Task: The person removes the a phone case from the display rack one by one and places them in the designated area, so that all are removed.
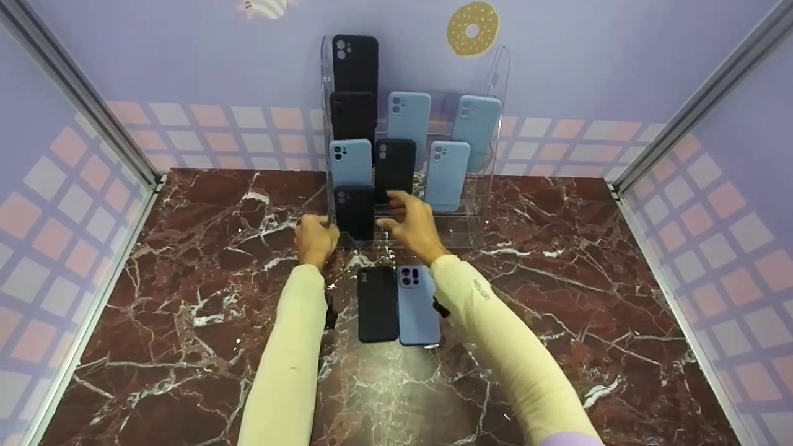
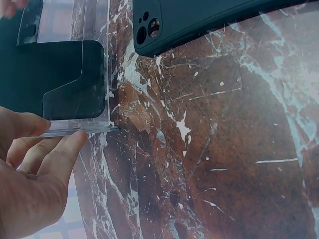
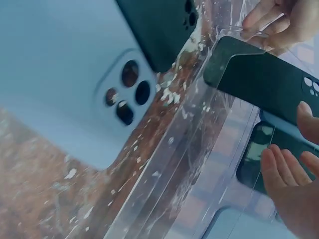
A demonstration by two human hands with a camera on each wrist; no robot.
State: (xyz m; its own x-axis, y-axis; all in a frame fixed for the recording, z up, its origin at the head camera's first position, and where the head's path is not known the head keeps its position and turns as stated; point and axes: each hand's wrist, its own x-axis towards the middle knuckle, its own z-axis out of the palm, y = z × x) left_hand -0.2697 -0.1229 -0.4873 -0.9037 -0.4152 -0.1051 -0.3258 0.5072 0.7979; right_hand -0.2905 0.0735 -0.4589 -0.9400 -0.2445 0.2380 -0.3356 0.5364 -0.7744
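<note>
A clear tiered display stand (image 1: pixel 471 238) holds black and light blue phone cases on its steps. My left hand (image 1: pixel 316 238) pinches the clear side panel (image 2: pixel 70 131) at the stand's lower front corner, thumb on one face and fingertips on the other. Beside it, a black phone case (image 1: pixel 354 214) leans in the lowest step. My right hand (image 1: pixel 414 226) is just right of that case, fingers extended and thumb apart, with nothing held. Its fingertips overlap the foot of another black phone case (image 1: pixel 395 164) one step up. In the right wrist view the right hand (image 3: pixel 294 184) hovers close over the cases.
In front of the stand a black phone case (image 1: pixel 378 303) and a blue phone case (image 1: pixel 418 310) lie side by side on the dark red marble-patterned table (image 1: pixel 204 303). Purple panels (image 1: pixel 235 56) enclose the back and both sides.
</note>
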